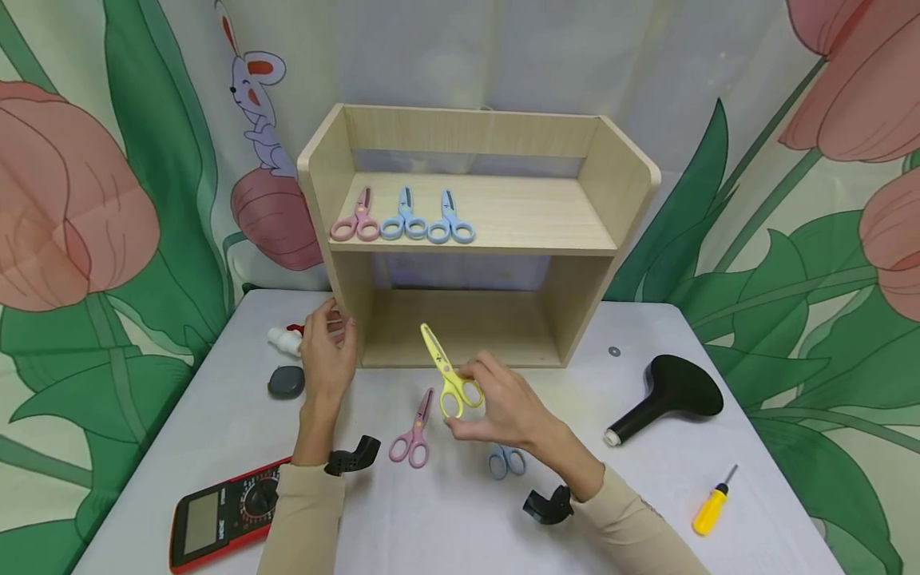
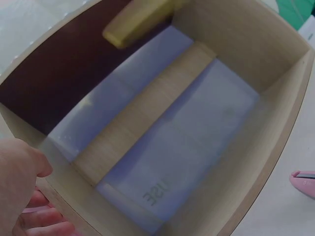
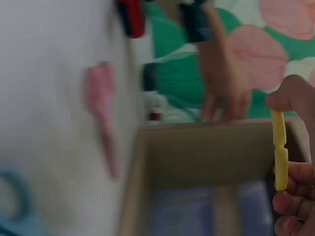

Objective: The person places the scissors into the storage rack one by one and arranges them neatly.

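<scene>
Right hand [image 1: 503, 407] pinches yellow scissors [image 1: 447, 374] above the surface, blades pointing to 11 o'clock toward the wooden shelf [image 1: 477, 231]; left hand [image 1: 327, 355], fingers relaxed, steadies its side. Likely next: a lift onto the upper board.

Upper board of shelf [image 1: 546, 220] is free on its right part; 3 scissors [image 1: 405, 217] fill the left. Lower opening is wide, w/ nothing inside. Counter [image 1: 460, 519] in front: pink scissors [image 1: 413, 431] & blue scissors [image 1: 507, 461] lie betw. both hands. Left hand [image 1: 327, 355] stands at shelf's left wall.
</scene>
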Demonstrator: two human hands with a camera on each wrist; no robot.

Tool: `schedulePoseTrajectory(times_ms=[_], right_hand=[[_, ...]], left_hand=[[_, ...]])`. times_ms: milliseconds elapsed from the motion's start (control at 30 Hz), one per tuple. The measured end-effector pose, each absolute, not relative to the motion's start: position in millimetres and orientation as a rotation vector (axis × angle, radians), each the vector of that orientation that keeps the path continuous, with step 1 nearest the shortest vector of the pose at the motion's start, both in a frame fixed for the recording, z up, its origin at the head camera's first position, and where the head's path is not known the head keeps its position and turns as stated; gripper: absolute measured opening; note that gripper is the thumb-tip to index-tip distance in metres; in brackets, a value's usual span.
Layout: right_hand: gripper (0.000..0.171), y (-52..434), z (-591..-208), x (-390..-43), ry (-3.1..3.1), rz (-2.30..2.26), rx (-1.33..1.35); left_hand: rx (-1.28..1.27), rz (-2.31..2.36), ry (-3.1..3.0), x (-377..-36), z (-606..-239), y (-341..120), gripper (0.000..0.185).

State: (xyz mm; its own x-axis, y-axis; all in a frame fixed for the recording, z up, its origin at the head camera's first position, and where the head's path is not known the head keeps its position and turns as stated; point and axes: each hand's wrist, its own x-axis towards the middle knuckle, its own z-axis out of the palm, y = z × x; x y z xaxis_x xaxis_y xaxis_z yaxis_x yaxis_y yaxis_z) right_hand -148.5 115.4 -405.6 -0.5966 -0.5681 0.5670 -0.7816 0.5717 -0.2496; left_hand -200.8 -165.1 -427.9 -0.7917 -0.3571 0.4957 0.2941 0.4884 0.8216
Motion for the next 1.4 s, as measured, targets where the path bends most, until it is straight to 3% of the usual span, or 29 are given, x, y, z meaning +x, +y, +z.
schedulePoseTrajectory(times_ms=[267, 600, 933, 1200, 1400], right_hand=[[0.053, 119, -321, -170, -2.158, 0.691, 1.071], [0.056, 137, -250, -233, -2.448, 0.673, 0.637], [0.065, 145, -247, -270, -2.686, 0.735, 0.549], [0.071, 146, -250, -270, -2.656, 0.712, 0.544], [0.07, 151, -264, -249, -2.42, 0.72, 0.547]], left_hand=[[0.054, -1.325, -2.106, -200, -428, -166, 0.044], [0.051, -1.329, -2.11, -201, -428, -167, 0.045], [0.051, -1.335, -2.113, -200, -427, -166, 0.045], [0.059, -1.336, -2.114, -202, -428, -165, 0.045], [0.062, -1.329, -2.106, -201, -428, -165, 0.045]])
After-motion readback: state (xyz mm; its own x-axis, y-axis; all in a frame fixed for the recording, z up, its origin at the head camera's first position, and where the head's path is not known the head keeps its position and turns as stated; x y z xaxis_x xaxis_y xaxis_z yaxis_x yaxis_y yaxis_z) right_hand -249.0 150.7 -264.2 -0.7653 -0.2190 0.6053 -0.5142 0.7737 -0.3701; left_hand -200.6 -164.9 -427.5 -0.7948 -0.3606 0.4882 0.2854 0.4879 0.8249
